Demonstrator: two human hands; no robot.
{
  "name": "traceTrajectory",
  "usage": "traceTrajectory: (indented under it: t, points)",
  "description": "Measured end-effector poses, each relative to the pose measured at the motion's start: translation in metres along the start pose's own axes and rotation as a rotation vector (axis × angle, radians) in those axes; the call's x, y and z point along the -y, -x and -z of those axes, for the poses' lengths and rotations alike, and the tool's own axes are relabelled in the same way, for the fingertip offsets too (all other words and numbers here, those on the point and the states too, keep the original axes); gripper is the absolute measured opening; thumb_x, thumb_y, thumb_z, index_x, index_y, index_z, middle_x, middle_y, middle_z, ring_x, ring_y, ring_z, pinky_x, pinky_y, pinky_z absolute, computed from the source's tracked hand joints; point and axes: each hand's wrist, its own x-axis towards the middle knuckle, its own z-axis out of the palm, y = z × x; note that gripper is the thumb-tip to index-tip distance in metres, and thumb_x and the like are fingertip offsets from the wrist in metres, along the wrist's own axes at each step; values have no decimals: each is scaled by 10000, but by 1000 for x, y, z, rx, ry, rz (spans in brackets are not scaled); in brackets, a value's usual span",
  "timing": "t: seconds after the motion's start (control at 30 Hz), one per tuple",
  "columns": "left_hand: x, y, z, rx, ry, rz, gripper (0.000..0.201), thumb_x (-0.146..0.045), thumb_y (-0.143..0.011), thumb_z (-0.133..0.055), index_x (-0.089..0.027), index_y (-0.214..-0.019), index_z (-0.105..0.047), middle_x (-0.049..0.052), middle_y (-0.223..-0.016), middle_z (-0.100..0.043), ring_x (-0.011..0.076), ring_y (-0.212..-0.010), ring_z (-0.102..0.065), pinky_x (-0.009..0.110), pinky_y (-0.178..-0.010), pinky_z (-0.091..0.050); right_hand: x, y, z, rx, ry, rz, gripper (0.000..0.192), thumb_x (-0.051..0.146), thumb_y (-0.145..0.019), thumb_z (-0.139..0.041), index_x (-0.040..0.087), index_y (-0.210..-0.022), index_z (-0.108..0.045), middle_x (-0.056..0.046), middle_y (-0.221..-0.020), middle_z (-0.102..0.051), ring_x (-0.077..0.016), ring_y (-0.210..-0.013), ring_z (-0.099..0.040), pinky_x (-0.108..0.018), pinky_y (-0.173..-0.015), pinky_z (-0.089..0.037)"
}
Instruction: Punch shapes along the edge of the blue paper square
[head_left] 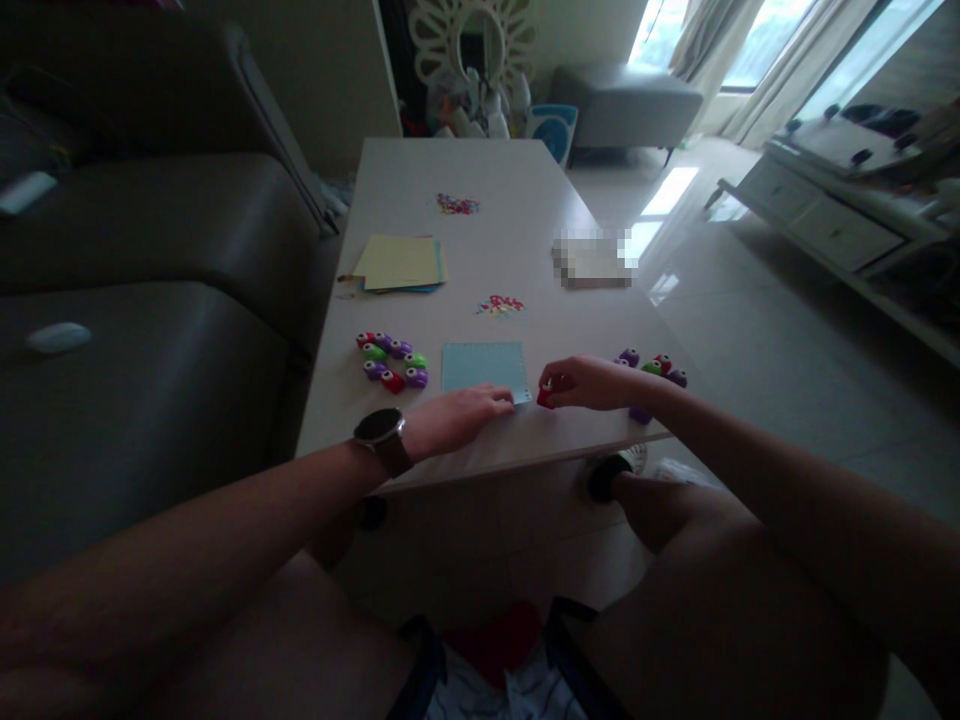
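A dark sofa (150,330) runs along the left side, just beside the long pale table (480,200). On the table's left part lies a stack of yellow and blue paper sheets (401,264), and nearer the front edge sits a cluster of small punches (391,361) in purple, green and red. The left hand (457,418), with a dark watch (381,432) at the wrist, lies flat on the table; its grip is released, and the fingertips (501,402) press on the near edge of a light blue sheet of paper (484,368). That sheet lies flat near the front edge of the table, between the two groups of punches. Beyond it, toward the middle of the table, is a small scatter of coloured paper bits (500,306), and a second scatter (457,205) lies farther back. The right hand (589,383) has its grip clenched on a small red punch (546,397), held at the sheet's near right corner. Just beside that hand, to the right, stands another group of punches (652,366).
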Motion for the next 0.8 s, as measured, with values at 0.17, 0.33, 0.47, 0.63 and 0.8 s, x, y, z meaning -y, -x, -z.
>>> traceTrajectory:
  t: [0.17,0.33,0.47,0.63,0.8]
  points:
    - [2,0,-3,-4,-18,-18,461,-22,-922,-366,-217,-1248,-628,61,-1378,-610,199,-1235,-566,306,-1040,-436,0,-1,-1,0,-12,4,299,387,-858,-662,173,-1055,-728,-80,-945,-780,-187,-785,-668,-296,-681,-471]
    - [1,-1,-2,6,-41,-10,452,-34,-932,-363,-217,-1257,-619,55,-1383,-607,195,-1226,-566,310,-1045,-440,-2,-3,-3,-6,-10,7,327,410,-862,-650,163,-1058,-734,-77,-932,-781,-179,-771,-656,-289,-668,-452]
    - [0,-1,-1,24,-73,-30,456,-13,-924,-357,-187,-1261,-611,70,-1383,-603,192,-1246,-556,306,-1054,-432,-1,-4,-4,-5,-23,3,342,421,-858,-654,155,-1056,-736,-75,-894,-776,-177,-744,-643,-287,-644,-435]
    - [2,-1,-3,17,-101,-49,447,-1,-935,-359,-189,-1259,-603,70,-1358,-604,192,-1240,-549,286,-1019,-439,4,-3,-4,-3,2,8,315,383,-861,-664,153,-1066,-729,-81,-899,-767,-177,-743,-646,-278,-649,-449]
    - [0,-2,-3,-4,-111,-81,416,20,-920,-386,-173,-1222,-596,86,-1235,-643,207,-1159,-561,302,-946,-466,2,-4,-7,19,4,31,267,329,-850,-683,170,-1060,-726,-70,-892,-761,-172,-747,-658,-274,-666,-471]
